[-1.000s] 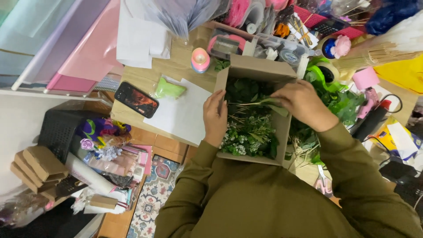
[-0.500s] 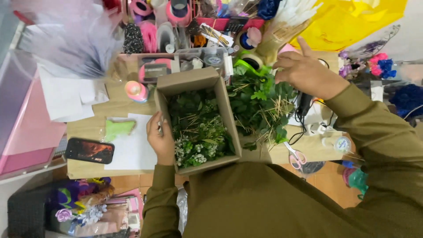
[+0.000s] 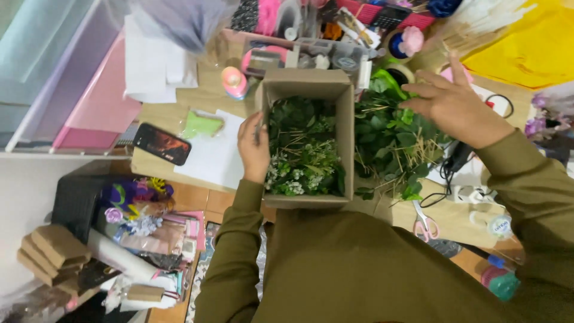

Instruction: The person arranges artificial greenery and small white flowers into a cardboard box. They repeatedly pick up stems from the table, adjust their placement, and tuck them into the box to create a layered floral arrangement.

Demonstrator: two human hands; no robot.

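A brown cardboard box full of green leaves and small white flowers stands on the wooden table in front of me. My left hand grips the box's left wall. My right hand hovers with fingers spread over a loose pile of green foliage to the right of the box. It holds nothing.
A black phone, white paper and a green pad lie left of the box. Scissors and white cables lie at the right. Craft supplies crowd the table's far side. Brown boxes and a flower bundle sit on the floor.
My right hand has left the box and moved out to the foliage pile on the right. My left hand stays on the box's left wall. The view has shifted.
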